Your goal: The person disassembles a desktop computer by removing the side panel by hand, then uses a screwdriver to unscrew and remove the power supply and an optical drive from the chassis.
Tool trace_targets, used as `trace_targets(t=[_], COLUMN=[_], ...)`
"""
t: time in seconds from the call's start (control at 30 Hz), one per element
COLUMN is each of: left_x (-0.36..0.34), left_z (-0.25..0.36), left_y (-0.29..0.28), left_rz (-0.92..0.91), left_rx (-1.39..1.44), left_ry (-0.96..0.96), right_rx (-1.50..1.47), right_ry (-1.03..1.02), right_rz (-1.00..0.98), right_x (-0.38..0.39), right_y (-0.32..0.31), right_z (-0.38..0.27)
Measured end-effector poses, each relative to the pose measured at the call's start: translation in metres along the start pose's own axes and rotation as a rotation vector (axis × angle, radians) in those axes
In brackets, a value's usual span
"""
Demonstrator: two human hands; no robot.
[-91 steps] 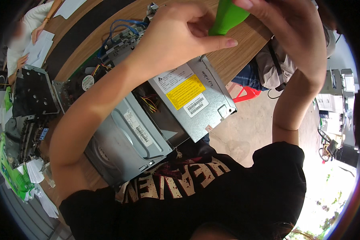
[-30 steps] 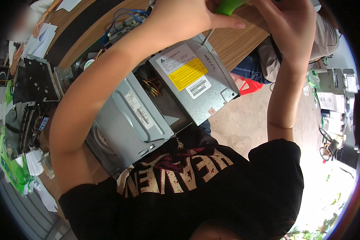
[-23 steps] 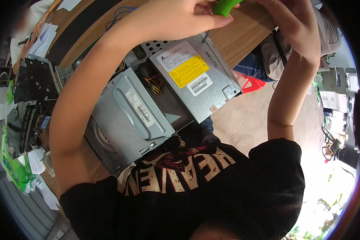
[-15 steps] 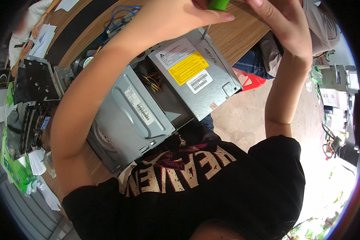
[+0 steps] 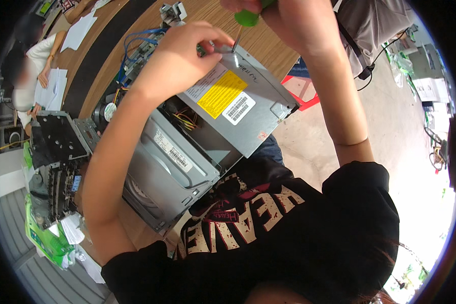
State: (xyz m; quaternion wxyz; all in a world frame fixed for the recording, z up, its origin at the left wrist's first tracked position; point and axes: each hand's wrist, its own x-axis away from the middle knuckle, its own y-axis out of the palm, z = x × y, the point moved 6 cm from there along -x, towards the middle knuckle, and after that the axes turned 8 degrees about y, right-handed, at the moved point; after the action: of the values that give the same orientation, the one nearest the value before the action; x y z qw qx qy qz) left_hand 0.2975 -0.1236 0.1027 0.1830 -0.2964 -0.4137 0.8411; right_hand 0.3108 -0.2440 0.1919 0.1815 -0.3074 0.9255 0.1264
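Note:
My right hand [image 5: 296, 23] is closed on a green-handled screwdriver [image 5: 247, 18], whose metal shaft points down at the top corner of a silver power supply [image 5: 258, 126] with yellow and white labels. My left hand [image 5: 182, 55] is curled at that box's upper edge beside the shaft, thumb bent toward the fingers; what they grip is partly hidden. The power supply sits in an open computer case, next to a flat silver drive housing [image 5: 157, 147], with coloured wires [image 5: 185, 119] between them. Blue cables [image 5: 131, 38] run along the far side.
The wooden table [image 5: 273, 45] holds black metal parts [image 5: 53, 137], green packaging [image 5: 50, 240] and papers [image 5: 53, 93]. Co-workers' arms [image 5: 45, 66] rest at the left. At the right are a seated person [image 5: 370, 15], a red stool [image 5: 304, 104] and piled equipment [image 5: 430, 76].
My left hand has left the green handle and dropped down-left to the box's corner. My right hand still holds the screwdriver. The view has shifted slightly.

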Motion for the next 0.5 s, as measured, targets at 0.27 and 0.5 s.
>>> trace_targets(t=[0.27, 0.5], left_x=[-0.012, -0.014], left_z=[-0.005, 0.0], left_y=[0.014, 0.02], left_rz=[-0.026, -0.041], left_rx=[0.042, -0.077], left_ry=[-0.089, 0.053], right_rx=[-0.121, 0.286], right_ry=[0.07, -0.271], right_rz=[-0.083, 0.179], right_x=[-0.015, 0.013], right_y=[-0.005, -0.03], right_z=[0.007, -0.043])
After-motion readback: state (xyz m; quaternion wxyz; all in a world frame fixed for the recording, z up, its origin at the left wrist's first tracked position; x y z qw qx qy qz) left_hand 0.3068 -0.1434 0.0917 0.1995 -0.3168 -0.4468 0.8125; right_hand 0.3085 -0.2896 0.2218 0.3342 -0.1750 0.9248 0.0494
